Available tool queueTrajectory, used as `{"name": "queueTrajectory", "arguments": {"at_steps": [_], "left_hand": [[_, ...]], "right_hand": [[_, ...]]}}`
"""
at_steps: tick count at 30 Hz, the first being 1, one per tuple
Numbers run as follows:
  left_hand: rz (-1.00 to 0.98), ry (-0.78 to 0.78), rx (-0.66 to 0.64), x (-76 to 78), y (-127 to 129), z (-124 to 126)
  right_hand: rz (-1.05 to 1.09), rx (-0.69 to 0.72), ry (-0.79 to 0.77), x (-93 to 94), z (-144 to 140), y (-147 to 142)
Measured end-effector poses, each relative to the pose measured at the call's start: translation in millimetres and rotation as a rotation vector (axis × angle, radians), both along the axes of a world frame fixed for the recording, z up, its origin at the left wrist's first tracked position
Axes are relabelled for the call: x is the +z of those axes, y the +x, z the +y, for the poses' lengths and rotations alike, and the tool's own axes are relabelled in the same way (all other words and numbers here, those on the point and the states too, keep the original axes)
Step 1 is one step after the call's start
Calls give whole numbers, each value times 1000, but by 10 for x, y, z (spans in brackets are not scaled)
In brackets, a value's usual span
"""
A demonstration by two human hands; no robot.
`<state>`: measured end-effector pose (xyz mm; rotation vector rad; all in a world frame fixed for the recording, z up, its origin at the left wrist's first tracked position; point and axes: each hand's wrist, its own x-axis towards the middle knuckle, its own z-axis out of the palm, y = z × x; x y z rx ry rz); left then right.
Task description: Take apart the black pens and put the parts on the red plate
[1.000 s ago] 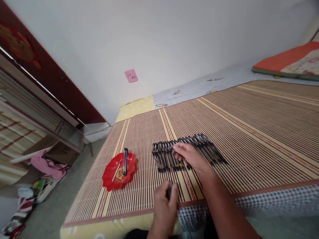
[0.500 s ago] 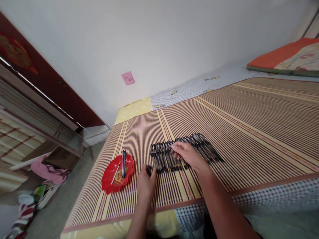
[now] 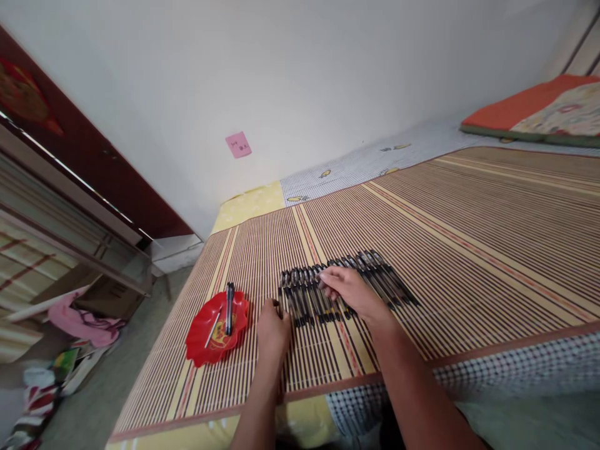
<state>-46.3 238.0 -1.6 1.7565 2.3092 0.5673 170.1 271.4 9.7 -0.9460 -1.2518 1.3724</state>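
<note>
Left hand (image 3: 273,329) advanced, pen (image 3: 280,299) in grip, touching pen row (image 3: 342,284).

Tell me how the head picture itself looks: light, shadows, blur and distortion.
Head view: soft even light, no glare, only faint shadows under the left hand and right hand; wide-angle bend tilts the wall and stretches the mat; the pens and red dish are fairly sharp, the floor clutter at the left edge is smeared.
</note>
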Motion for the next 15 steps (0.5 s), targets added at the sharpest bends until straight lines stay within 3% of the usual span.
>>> {"name": "queueTrajectory", "arguments": {"at_steps": [9,15], "left_hand": [[154,-133,50,64,-151,-10],[149,-108,66,80,-229,-23]], "right_hand": [[-17,3,-12,-1,-8,-13],[-68,49,-33,92,-62,21]]}}
